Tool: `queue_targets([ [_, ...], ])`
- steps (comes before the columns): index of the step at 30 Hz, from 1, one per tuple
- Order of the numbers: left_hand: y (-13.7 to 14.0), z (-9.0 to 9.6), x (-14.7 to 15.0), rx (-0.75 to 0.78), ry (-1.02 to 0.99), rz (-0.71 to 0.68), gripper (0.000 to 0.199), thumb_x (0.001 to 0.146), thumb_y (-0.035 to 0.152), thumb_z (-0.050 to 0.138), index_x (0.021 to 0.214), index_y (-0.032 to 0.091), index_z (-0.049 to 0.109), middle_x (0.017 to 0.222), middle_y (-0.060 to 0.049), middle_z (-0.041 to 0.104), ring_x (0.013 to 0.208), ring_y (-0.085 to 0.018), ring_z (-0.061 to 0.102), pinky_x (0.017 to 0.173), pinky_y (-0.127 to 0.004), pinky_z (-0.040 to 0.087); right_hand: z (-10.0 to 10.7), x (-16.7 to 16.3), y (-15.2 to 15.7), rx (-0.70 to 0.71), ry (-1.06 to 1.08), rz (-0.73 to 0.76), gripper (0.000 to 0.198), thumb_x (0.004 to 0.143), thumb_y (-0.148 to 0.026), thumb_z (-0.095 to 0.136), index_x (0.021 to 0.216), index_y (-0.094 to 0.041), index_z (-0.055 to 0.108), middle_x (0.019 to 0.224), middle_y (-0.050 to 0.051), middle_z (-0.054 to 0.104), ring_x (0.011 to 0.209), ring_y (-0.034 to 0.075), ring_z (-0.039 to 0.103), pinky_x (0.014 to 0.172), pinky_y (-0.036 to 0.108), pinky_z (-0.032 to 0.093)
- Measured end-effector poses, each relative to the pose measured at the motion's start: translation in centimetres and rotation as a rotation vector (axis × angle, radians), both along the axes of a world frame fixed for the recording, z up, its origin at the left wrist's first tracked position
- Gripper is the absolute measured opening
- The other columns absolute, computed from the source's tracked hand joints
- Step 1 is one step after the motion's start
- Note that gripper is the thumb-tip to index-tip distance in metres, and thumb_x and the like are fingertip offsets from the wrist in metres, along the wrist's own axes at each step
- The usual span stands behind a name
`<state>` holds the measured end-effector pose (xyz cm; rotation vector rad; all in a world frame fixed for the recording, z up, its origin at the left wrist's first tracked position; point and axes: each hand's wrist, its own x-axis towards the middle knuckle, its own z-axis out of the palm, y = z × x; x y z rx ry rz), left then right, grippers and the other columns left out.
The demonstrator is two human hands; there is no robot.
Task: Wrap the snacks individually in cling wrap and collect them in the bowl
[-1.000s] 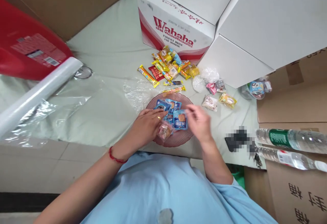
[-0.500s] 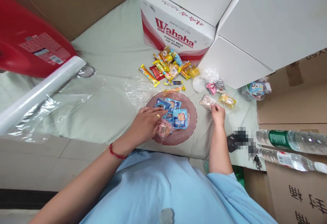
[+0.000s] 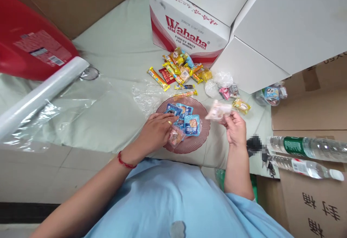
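Observation:
A pinkish ribbed plate [image 3: 204,136] holds several blue snack packets [image 3: 192,125] and a clear-wrapped pinkish snack [image 3: 176,136]. My left hand [image 3: 157,131] lies over the plate's left side, fingers stretched flat across the packets and touching them. To the right of the plate, my right hand [image 3: 235,126] pinches the end of a pale wrapped snack [image 3: 217,111], which is raised off the cloth beside the plate's rim. Just beyond that hand lies a yellow-wrapped snack [image 3: 241,106], apart from the fingers.
A pile of yellow-wrapped snacks [image 3: 179,68] sits before the Wahaba-style white carton [image 3: 187,32]. Pink and dark packets [image 3: 229,92] lie at its right. Clear plastic roll [image 3: 46,97] and red container [image 3: 32,35] are on the left; water bottles [image 3: 306,169] and keys [image 3: 268,164] on the right.
My right hand has lifted the pale wrapped snack off the cloth and drawn it toward me, with the snack's tip now by the plate's rim. My left hand stays on the packets.

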<state>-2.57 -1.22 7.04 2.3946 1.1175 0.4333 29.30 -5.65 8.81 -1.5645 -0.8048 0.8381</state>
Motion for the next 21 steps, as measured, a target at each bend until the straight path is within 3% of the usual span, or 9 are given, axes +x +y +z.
queue_targets([
  [4, -0.1, -0.2, -0.1, 0.003, -0.012, -0.013, 0.050, 0.091, 0.014, 0.053, 0.137, 0.018, 0.070, 0.137, -0.011, 0.075, 0.136, -0.026, 0.065, 0.115, -0.046, 0.044, 1.1, -5.1, 0.9, -0.147, -0.169, 0.292, 0.040, 0.084, -0.048, 0.078, 0.114, -0.023, 0.066, 0.091, 0.002, 0.078, 0.078, 0.020, 0.072, 0.069, 0.031, 0.059],
  [8, -0.3, -0.3, -0.2, 0.016, -0.031, -0.019, 0.049, 0.094, 0.015, 0.051, 0.139, 0.018, 0.069, 0.138, -0.011, 0.075, 0.137, -0.026, 0.064, 0.115, -0.046, 0.043, 1.1, -8.4, 2.6, -0.244, -0.634, 0.277, 0.041, 0.098, -0.037, 0.062, 0.136, -0.023, 0.055, 0.096, 0.005, 0.079, 0.086, 0.024, 0.075, 0.080, 0.034, 0.056],
  [11, -0.4, -0.4, -0.2, 0.015, -0.035, -0.009, 0.049, 0.094, 0.014, 0.051, 0.139, 0.019, 0.069, 0.139, -0.011, 0.074, 0.137, -0.026, 0.064, 0.115, -0.046, 0.043, 1.2, -9.9, 3.9, -0.448, -0.978, 0.366, 0.024, 0.104, -0.024, 0.050, 0.124, -0.019, 0.062, 0.101, 0.011, 0.079, 0.093, 0.027, 0.075, 0.084, 0.034, 0.051],
  [15, -0.4, -0.2, -0.2, 0.008, -0.048, -0.026, 0.051, 0.092, 0.013, 0.052, 0.140, 0.018, 0.069, 0.140, -0.012, 0.073, 0.138, -0.027, 0.063, 0.115, -0.047, 0.043, 2.0, -10.9, 4.6, -0.670, -1.213, 0.500, 0.024, 0.105, -0.021, 0.047, 0.119, -0.018, 0.067, 0.098, 0.012, 0.078, 0.089, 0.027, 0.074, 0.080, 0.033, 0.049],
  [18, -0.4, -0.1, -0.2, -0.010, -0.058, -0.040, 0.053, 0.092, 0.013, 0.053, 0.142, 0.019, 0.067, 0.140, -0.011, 0.074, 0.139, -0.028, 0.062, 0.116, -0.049, 0.043, 3.4, -10.7, 3.9, -0.637, -1.283, 0.522, 0.029, 0.108, -0.030, 0.046, 0.118, -0.020, 0.072, 0.106, 0.013, 0.075, 0.090, 0.027, 0.073, 0.079, 0.034, 0.050],
  [21, -0.4, -0.1, -0.3, -0.010, -0.062, -0.050, 0.052, 0.092, 0.013, 0.053, 0.142, 0.021, 0.068, 0.137, -0.010, 0.075, 0.138, -0.028, 0.063, 0.115, -0.049, 0.043, 4.3, -10.3, 3.0, -0.503, -1.310, 0.426, 0.036, 0.110, -0.037, 0.046, 0.129, -0.023, 0.073, 0.129, 0.014, 0.067, 0.096, 0.026, 0.072, 0.080, 0.034, 0.053],
])
